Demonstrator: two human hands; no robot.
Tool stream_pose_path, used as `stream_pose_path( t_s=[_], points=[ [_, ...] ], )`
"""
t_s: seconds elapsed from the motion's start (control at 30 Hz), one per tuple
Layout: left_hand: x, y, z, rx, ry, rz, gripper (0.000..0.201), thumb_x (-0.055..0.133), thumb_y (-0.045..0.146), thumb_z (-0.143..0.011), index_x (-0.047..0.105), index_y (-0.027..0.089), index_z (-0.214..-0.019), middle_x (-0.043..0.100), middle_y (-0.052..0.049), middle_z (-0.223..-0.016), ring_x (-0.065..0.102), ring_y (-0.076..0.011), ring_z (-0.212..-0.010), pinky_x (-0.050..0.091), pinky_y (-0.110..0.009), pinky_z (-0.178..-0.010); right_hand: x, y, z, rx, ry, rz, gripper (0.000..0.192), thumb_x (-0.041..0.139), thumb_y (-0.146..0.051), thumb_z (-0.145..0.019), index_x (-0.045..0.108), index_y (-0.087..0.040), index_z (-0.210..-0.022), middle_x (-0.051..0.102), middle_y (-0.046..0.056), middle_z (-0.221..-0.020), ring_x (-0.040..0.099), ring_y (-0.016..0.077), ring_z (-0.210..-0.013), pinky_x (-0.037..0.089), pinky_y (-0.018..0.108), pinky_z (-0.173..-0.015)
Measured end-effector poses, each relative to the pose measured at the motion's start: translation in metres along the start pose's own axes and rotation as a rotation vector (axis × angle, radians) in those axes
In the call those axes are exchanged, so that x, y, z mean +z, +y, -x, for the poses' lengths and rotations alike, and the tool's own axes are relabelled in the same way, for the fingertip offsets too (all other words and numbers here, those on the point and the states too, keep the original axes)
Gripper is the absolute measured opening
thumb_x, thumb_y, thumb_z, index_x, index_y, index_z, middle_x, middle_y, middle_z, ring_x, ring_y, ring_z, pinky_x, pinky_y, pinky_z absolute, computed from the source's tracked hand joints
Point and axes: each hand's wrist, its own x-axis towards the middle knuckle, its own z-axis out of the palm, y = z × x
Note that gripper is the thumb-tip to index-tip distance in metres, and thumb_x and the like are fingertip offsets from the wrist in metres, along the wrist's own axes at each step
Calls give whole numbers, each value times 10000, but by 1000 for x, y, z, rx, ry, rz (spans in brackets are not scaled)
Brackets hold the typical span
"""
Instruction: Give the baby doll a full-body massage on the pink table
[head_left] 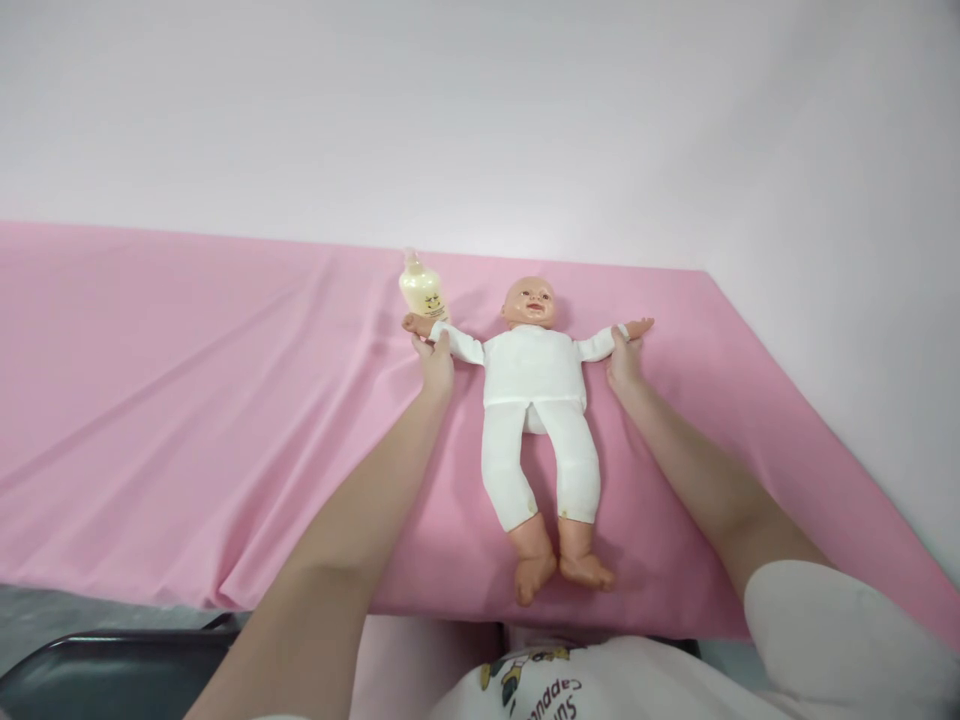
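Note:
A baby doll (534, 365) in a white cloth suit lies on its back on the pink sheet, head toward the wall and bare feet toward me. Its arms are stretched out to both sides. My left hand (437, 362) grips the doll's arm on the left near the wrist, thumb on top. On the other side my right hand (624, 358) holds the doll's other arm near its wrist. My fingers are partly hidden beneath the doll's arms. A pump bottle (424, 290) of pale yellow liquid is just behind the doll's hand on the left.
The pink sheet (187, 400) covers the table and has creases on the left. A white wall (450, 120) runs along the back and right. A black chair (112, 670) stands below the table's front edge at the lower left.

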Motion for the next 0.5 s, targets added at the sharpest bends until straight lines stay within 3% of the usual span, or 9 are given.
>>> stream_pose_path(
  t_s=[0.07,0.13,0.27,0.4,0.5],
  points=[
    [1,9,1,-104,144,62,661,495,452,-1027,133,329,-1566,446,-158,-1586,590,-200,-1372,555,-387,-1084,-1,-6,2,34,85,-6,842,543,-368,-892,98,-251,-1597,186,148,-1694,262,240,-1586,278,539,-1282],
    [3,21,5,-91,185,88,708,546,432,-1004,150,306,-1577,415,-161,-1612,578,-200,-1386,529,-373,-1120,0,-14,5,-40,85,34,884,556,-353,-877,67,-249,-1605,144,139,-1706,194,241,-1607,233,545,-1297],
    [7,45,15,116,78,2,778,602,424,-980,157,311,-1607,322,-115,-1684,433,-205,-1509,379,-367,-1250,4,-30,10,-285,-48,94,872,552,-342,-884,70,-288,-1609,144,113,-1712,202,260,-1605,208,570,-1293],
    [8,55,21,227,-13,-110,792,579,482,-991,169,276,-1637,243,-106,-1722,254,-239,-1597,230,-396,-1313,6,-35,10,-386,-32,142,846,506,-349,-922,27,-298,-1619,140,105,-1711,213,270,-1602,213,579,-1289],
    [9,55,23,298,-78,-212,720,567,460,-1000,270,249,-1621,320,-118,-1688,253,-256,-1593,202,-407,-1318,5,-31,13,-426,-58,233,786,499,-358,-955,99,-284,-1628,217,107,-1691,247,256,-1589,261,544,-1285]
  ],
)
